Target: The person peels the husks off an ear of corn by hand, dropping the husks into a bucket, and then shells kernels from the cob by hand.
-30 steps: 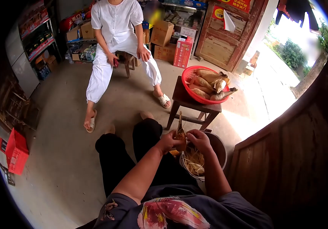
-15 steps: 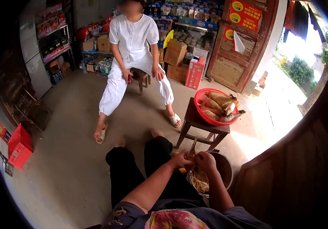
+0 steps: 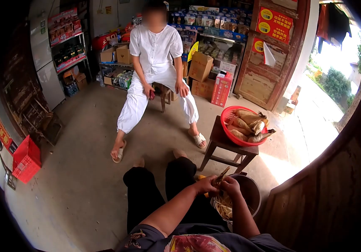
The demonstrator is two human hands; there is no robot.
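My left hand is closed around an ear of corn, whose brown, dry tip points up and away from me. Against the same ear, my right hand is closed with its fingers at the husk; the exact pinch is partly hidden. Below both hands stands a bucket holding pale, stripped corn husks. Something yellow, likely bare corn, shows just beyond my left hand. A red plastic basket of several ears in their husks rests on a wooden stool.
Facing me, a person in white sits on a stool, hands on thighs. Shelves of packaged goods and cardboard boxes line the back. A red crate stands at left. A wooden door adjoins the bright doorway at right.
The camera view has shifted, so the room sits a little lower and farther right. Both hands stay together on the ear, with only a slight change in their pose.
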